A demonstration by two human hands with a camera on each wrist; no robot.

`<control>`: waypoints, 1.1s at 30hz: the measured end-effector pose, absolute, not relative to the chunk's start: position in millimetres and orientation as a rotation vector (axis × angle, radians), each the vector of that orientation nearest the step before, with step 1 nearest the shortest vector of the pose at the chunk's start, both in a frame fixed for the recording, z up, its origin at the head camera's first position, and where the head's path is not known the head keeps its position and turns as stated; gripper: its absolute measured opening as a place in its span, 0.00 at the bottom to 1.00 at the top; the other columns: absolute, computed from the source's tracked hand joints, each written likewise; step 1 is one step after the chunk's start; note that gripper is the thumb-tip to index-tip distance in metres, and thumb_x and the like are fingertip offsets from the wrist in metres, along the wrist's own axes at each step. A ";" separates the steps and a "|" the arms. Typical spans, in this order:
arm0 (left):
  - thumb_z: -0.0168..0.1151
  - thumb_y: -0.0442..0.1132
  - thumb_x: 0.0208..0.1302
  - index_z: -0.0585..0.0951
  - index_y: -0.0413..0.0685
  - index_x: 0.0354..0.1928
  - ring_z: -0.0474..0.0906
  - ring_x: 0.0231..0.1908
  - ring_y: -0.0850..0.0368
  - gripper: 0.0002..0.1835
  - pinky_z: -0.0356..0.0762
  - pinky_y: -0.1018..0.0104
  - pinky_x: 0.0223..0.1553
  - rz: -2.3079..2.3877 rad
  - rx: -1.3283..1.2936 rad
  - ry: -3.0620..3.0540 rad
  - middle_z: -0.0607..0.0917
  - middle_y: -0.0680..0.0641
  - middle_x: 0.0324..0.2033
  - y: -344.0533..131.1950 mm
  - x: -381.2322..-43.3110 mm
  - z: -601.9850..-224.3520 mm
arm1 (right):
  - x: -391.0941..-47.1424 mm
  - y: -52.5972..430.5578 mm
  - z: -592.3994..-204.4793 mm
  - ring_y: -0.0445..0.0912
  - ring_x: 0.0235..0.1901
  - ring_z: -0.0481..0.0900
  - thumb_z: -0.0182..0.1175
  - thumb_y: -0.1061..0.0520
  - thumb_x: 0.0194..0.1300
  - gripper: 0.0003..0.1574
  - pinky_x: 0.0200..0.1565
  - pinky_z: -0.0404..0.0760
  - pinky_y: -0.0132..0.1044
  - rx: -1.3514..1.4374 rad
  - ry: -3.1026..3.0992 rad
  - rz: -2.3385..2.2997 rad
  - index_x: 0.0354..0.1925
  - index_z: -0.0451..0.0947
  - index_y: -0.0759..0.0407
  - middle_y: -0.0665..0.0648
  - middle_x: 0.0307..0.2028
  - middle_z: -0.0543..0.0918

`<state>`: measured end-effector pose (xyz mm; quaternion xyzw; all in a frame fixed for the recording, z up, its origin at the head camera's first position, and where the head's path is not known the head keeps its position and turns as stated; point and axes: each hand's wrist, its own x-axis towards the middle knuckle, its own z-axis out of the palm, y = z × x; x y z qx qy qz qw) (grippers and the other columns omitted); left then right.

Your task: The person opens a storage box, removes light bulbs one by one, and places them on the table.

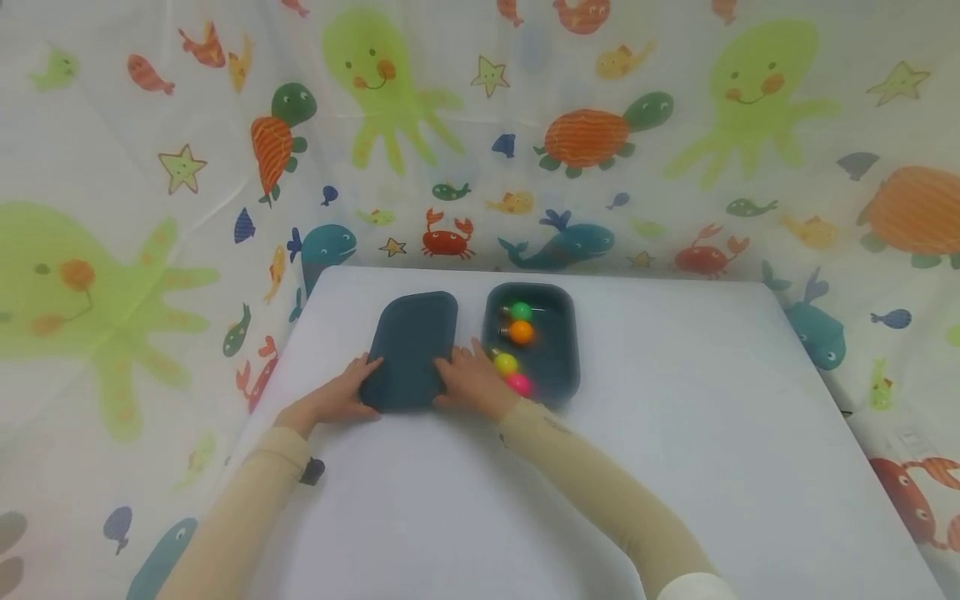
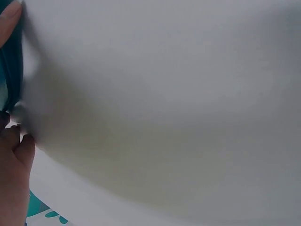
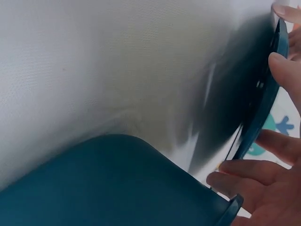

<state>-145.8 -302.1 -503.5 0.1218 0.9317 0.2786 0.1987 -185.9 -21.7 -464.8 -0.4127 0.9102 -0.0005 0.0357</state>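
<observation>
A flat dark teal lid (image 1: 412,350) with rounded corners is held between both hands over the left part of the table. My left hand (image 1: 341,398) grips its left edge, and my right hand (image 1: 472,383) holds the right edge. In the right wrist view the lid (image 3: 265,106) shows edge-on, with fingers along it and a shadow on the tabletop beside it. Just right of the right hand stands a matching teal box (image 1: 576,337). Inside it lie a green bulb (image 1: 521,312), an orange bulb (image 1: 522,332), a yellow bulb (image 1: 507,364) and a pink bulb (image 1: 520,384).
The white table (image 1: 720,417) extends to the right and toward the front. Behind and to the left hangs a curtain (image 1: 465,108) printed with sea animals. The outer wall of the box (image 3: 108,183) fills the lower left of the right wrist view, close to the right hand.
</observation>
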 end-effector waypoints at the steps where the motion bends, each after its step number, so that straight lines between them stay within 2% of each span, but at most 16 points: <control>1: 0.74 0.49 0.55 0.46 0.37 0.76 0.31 0.72 0.28 0.58 0.39 0.33 0.68 0.778 0.335 2.610 0.37 0.28 0.73 -300.9 -145.7 -502.3 | -186.3 -21.8 -464.9 0.55 0.57 0.75 0.64 0.36 0.62 0.40 0.69 0.55 0.59 -1.268 2.800 0.005 0.63 0.72 0.57 0.62 0.56 0.78; 6: 0.72 0.54 0.56 0.43 0.43 0.77 0.29 0.72 0.30 0.59 0.39 0.32 0.67 0.877 0.313 2.631 0.34 0.32 0.74 -284.3 -149.3 -492.8 | -192.5 -21.1 -466.0 0.53 0.57 0.74 0.65 0.38 0.61 0.38 0.68 0.56 0.59 -1.250 2.832 0.039 0.61 0.72 0.56 0.58 0.58 0.77; 10: 0.69 0.57 0.58 0.40 0.48 0.78 0.33 0.73 0.32 0.58 0.42 0.33 0.67 1.011 0.314 2.643 0.34 0.35 0.75 -262.3 -154.8 -491.4 | -198.7 -13.6 -461.0 0.52 0.63 0.70 0.65 0.40 0.62 0.39 0.69 0.54 0.58 -1.196 2.842 -0.018 0.66 0.70 0.54 0.58 0.65 0.73; 15: 0.68 0.58 0.58 0.41 0.50 0.78 0.37 0.74 0.35 0.58 0.45 0.35 0.68 1.130 0.344 2.630 0.36 0.38 0.76 -228.3 -157.9 -497.1 | -202.2 9.4 -450.6 0.52 0.67 0.65 0.63 0.44 0.66 0.37 0.70 0.51 0.57 -1.092 2.833 -0.207 0.68 0.68 0.55 0.58 0.68 0.69; 18: 0.68 0.57 0.58 0.42 0.52 0.78 0.38 0.74 0.37 0.57 0.46 0.37 0.68 1.152 0.383 2.612 0.38 0.40 0.76 -209.4 -158.7 -499.3 | -203.7 25.3 -450.1 0.54 0.66 0.67 0.63 0.46 0.65 0.35 0.67 0.59 0.57 -1.092 2.865 -0.263 0.66 0.69 0.58 0.60 0.66 0.71; 21: 0.68 0.58 0.58 0.42 0.56 0.78 0.38 0.75 0.42 0.56 0.45 0.39 0.69 1.160 0.407 2.590 0.39 0.44 0.77 -191.3 -161.4 -500.3 | -204.5 43.3 -453.3 0.54 0.65 0.69 0.64 0.47 0.64 0.36 0.66 0.62 0.57 -1.098 2.899 -0.286 0.65 0.70 0.60 0.62 0.65 0.72; 27: 0.70 0.57 0.57 0.43 0.66 0.78 0.44 0.75 0.50 0.56 0.48 0.46 0.71 1.193 0.419 2.551 0.44 0.52 0.77 -163.0 -170.2 -501.0 | -205.6 70.6 -455.5 0.52 0.66 0.68 0.66 0.49 0.64 0.37 0.68 0.56 0.59 -0.986 2.901 -0.385 0.66 0.69 0.60 0.59 0.64 0.73; 30: 0.70 0.58 0.56 0.42 0.67 0.78 0.47 0.74 0.50 0.56 0.50 0.47 0.70 1.228 0.412 2.500 0.43 0.55 0.77 -150.4 -175.6 -504.6 | -207.0 80.6 -452.2 0.53 0.63 0.71 0.68 0.50 0.62 0.38 0.66 0.58 0.61 -0.937 2.913 -0.422 0.66 0.69 0.59 0.58 0.61 0.76; 33: 0.70 0.61 0.54 0.40 0.67 0.78 0.46 0.74 0.49 0.59 0.50 0.45 0.70 1.265 0.391 2.446 0.39 0.55 0.77 -139.7 -179.2 -507.2 | -208.1 90.0 -449.1 0.55 0.61 0.72 0.69 0.51 0.61 0.38 0.64 0.61 0.64 -0.924 2.933 -0.453 0.66 0.69 0.58 0.59 0.59 0.78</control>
